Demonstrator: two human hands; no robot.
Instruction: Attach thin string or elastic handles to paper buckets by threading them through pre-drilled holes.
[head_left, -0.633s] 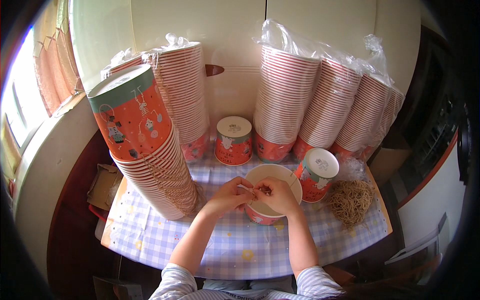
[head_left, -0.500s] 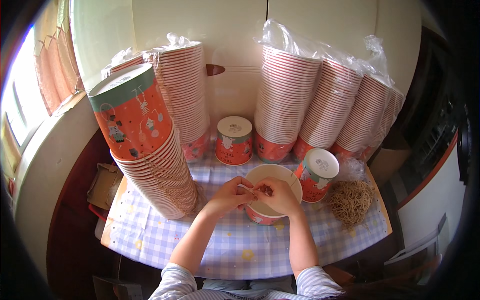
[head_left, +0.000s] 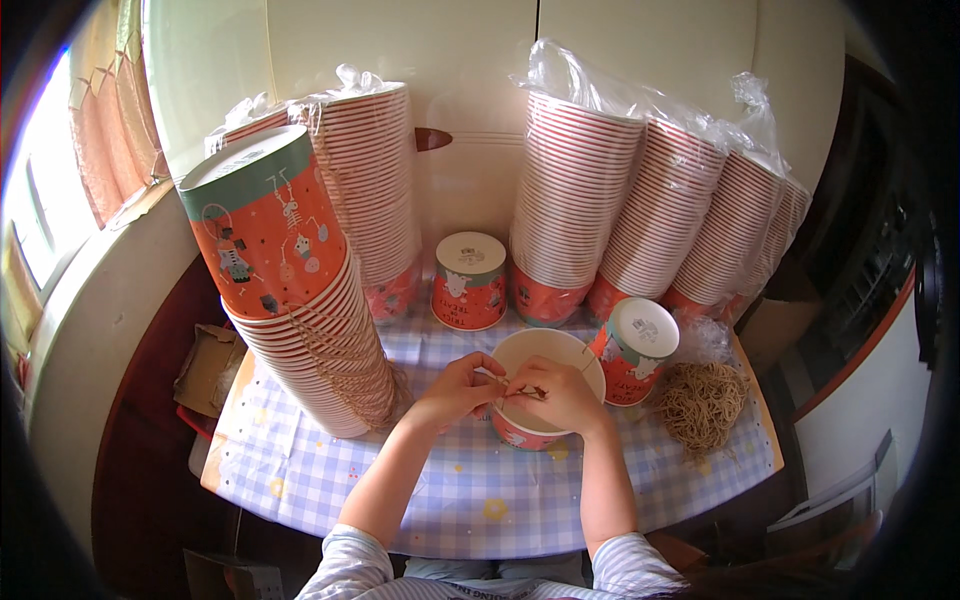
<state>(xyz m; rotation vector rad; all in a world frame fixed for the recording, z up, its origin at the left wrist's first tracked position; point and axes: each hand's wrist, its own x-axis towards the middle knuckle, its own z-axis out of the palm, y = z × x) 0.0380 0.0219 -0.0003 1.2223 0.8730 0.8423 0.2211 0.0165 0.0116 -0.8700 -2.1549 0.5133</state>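
An open paper bucket [head_left: 540, 346], orange outside and pale inside, stands upright in front of me. Over its near left rim, my left hand [head_left: 456, 394] and my right hand [head_left: 562, 393] meet with bent, pinching fingers. A thin tan cord [head_left: 506, 388] shows between the fingertips; its ends are too small to follow. Beside the bucket on the right, another orange-and-green bucket [head_left: 636, 352] rests upside down. Further right lies a tangled heap of tan cords [head_left: 703, 404].
A tall leaning stack of nested buckets [head_left: 300, 335], hung with cords, stands at left. Plastic-wrapped bucket stacks [head_left: 575, 200] line the back, with one upturned bucket [head_left: 469, 283] between them. A checked cloth [head_left: 440, 500] covers the table. An opened carton [head_left: 208, 372] sits left of it.
My fingers have shifted slightly at the cord, and my right hand has moved a little down and to the right. The buckets stay where they were.
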